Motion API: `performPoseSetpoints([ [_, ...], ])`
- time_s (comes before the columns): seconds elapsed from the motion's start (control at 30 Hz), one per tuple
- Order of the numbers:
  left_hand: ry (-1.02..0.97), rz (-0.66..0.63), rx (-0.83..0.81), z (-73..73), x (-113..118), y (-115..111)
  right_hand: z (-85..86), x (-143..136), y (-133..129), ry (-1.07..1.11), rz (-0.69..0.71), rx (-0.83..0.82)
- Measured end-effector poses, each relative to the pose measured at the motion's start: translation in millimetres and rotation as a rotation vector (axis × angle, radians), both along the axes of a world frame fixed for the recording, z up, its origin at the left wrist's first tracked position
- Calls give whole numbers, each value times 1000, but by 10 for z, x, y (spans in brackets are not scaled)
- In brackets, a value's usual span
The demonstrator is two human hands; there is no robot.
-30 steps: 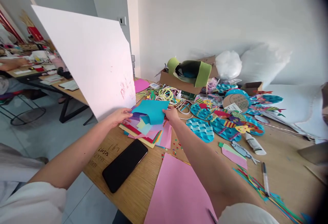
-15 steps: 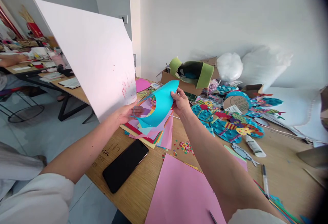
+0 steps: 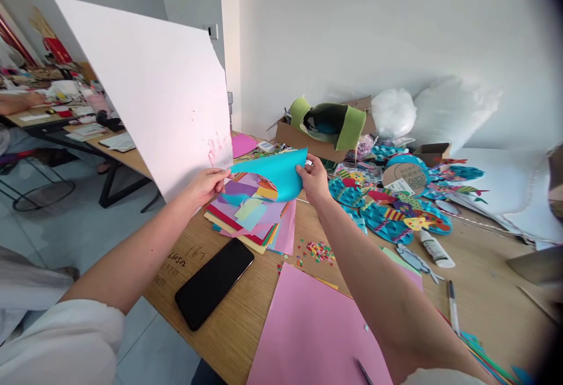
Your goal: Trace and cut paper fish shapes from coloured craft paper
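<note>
A curved sheet of blue paper with a large piece cut out of it is held up between my two hands. My left hand pinches its left corner. At the right end, my right hand grips the edge between thumb and fingers. Below the sheet lies a stack of coloured paper, with purple, red, yellow and pink layers showing. Small confetti pieces are scattered to the right of the stack. A pink sheet covers the table nearer to me.
A black phone rests near the table's left edge. A large white board stands upright at the left. To the right are blue paper crafts, scissors, a glue bottle and a pen.
The blue paper has been turned flatter, its left end raised. My left hand has gone from spread fingers to a pinch on the corner; my right hand has stayed at the right edge.
</note>
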State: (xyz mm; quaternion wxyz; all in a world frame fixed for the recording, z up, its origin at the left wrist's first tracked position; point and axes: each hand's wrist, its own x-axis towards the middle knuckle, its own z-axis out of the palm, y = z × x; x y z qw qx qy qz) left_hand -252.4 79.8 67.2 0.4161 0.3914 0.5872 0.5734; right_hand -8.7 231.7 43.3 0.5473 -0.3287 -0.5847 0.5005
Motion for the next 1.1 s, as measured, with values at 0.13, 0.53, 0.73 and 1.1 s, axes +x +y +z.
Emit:
performPoseSetpoints([
  [0.13,135,30,-27,69,-75,-37,34,-67,-90,-42,-25,-227],
  [0.53,459,15,-418,-388,-155,216,-619,-291,-256,-269,-52,-425],
  [0.73,653,56,-379,-459,-152,333,-566,-269,-185,-317,-43,-327],
  [1.1,1085,-56,-320,-263,-85,-28,167,734,-711,-492,45,-94],
])
